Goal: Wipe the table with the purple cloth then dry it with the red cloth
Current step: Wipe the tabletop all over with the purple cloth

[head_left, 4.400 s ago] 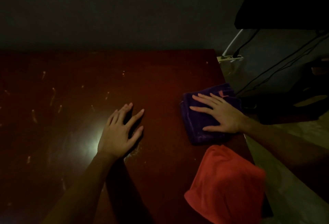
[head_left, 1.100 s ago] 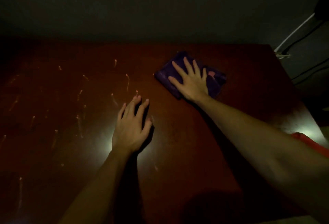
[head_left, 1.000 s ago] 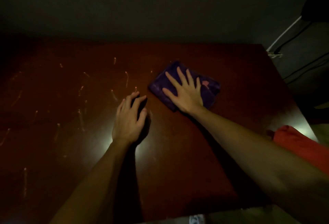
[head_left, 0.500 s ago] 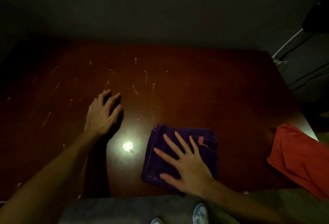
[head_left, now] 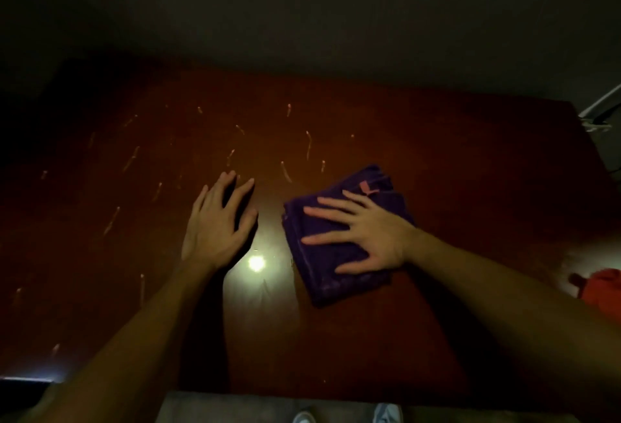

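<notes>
Flat and spread, the right hand (head_left: 369, 237) presses down on the folded purple cloth (head_left: 339, 241); its grip has curled round nothing, the straight fingers simply pinning the cloth to the dark red-brown surface (head_left: 453, 160). That open palm probably spreads pressure over the whole pad, so it wipes a broad strip instead of bunching. The cloth lies right of centre, with a small pink tag (head_left: 368, 188) showing at its far edge. Beside it, apart from the cloth, the left hand (head_left: 218, 224) rests on the wood with fingers loosely extended, holding nothing; it looks like a brace for the leaning body. Pale streaks (head_left: 285, 170) scatter across the left and far part of the surface, so the wiping stage seems unfinished there. At the right edge of view, a corner of the red cloth (head_left: 605, 291) waits, well clear of the wet work, presumably kept dry for later. A bright light reflection (head_left: 256, 263) glints between the hands.
</notes>
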